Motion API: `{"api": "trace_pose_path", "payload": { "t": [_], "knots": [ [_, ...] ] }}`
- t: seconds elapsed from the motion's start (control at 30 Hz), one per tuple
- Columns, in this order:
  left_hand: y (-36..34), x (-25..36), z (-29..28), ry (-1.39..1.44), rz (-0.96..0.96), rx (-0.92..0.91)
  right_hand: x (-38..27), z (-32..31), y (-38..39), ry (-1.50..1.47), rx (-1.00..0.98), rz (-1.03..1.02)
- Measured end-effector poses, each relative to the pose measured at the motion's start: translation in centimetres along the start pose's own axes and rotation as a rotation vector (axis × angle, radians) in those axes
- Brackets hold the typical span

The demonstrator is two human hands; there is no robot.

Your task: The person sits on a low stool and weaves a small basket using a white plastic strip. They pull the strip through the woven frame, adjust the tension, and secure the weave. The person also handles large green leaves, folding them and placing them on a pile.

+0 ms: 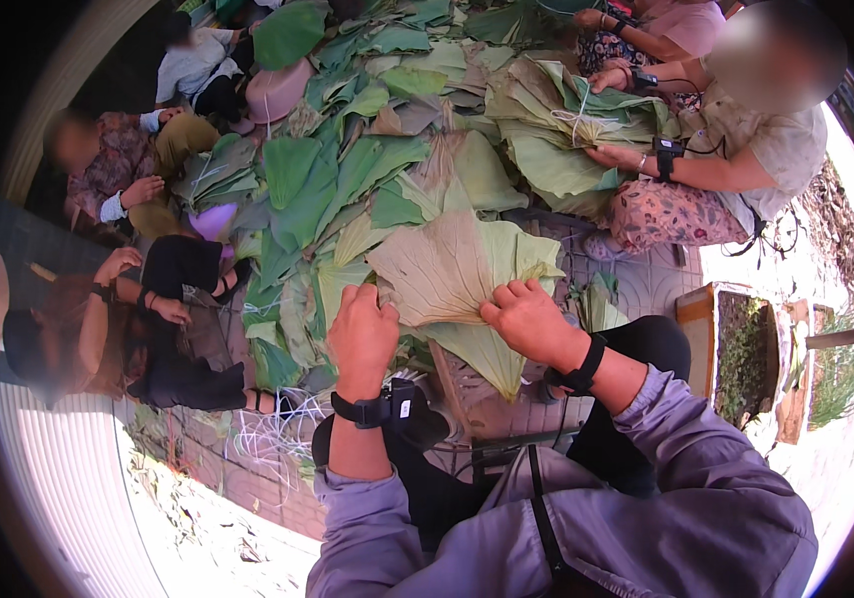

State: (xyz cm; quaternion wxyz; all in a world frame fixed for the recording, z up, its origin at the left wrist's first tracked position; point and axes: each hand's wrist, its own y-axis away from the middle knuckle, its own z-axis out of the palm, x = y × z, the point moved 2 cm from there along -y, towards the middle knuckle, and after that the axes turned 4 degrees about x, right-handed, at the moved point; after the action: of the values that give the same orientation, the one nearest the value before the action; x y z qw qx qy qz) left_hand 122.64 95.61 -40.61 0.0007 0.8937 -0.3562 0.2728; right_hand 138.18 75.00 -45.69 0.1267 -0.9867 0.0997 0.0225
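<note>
A large lotus leaf (pixel 439 267), part brownish and part pale green, is spread between my two hands over my lap. My left hand (pixel 362 334) is closed at its left edge, with the fingertips partly hidden. The fingers of my right hand (pixel 531 321) are pinched on the near side of the leaf, right of its middle. The veins fan out from near the right-hand fingers, and a pale green part hangs below. Just beyond it lies a wide heap of green and drying lotus leaves (pixel 297 189).
A person at the right holds a tied bundle of leaves (pixel 556 130). Other people sit around the heap. White strings (pixel 272 434) lie on the paving at my left. A planter box (pixel 698 334) stands to the right. A pink tub (pixel 277 92) stands far left.
</note>
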Motion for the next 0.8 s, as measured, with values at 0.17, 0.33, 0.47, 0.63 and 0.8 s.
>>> {"api": "trace_pose_path", "payload": {
  "t": [0.17, 0.33, 0.47, 0.63, 0.8],
  "knots": [
    [0.0, -0.4, 0.6, -0.09, -0.048, -0.065, -0.3, 1.1, 0.9, 0.025, -0.068, -0.011],
    [-0.4, -1.2, -0.4, -0.043, -0.016, 0.138, -0.5, 1.6, 1.3, 0.05, -0.087, -0.038],
    [-0.8, -0.5, -1.7, -0.027, -0.021, 0.32, -1.2, 1.9, 1.7, 0.048, -0.109, -0.077],
    [-0.9, -0.2, -1.9, 0.073, 0.071, 0.417, -2.0, 3.6, 3.3, 0.053, -0.218, -0.096],
    [-0.9, 0.4, -1.8, 0.192, 0.06, 0.339, -1.6, 4.9, 4.4, 0.011, -0.283, -0.087]
  ]
}}
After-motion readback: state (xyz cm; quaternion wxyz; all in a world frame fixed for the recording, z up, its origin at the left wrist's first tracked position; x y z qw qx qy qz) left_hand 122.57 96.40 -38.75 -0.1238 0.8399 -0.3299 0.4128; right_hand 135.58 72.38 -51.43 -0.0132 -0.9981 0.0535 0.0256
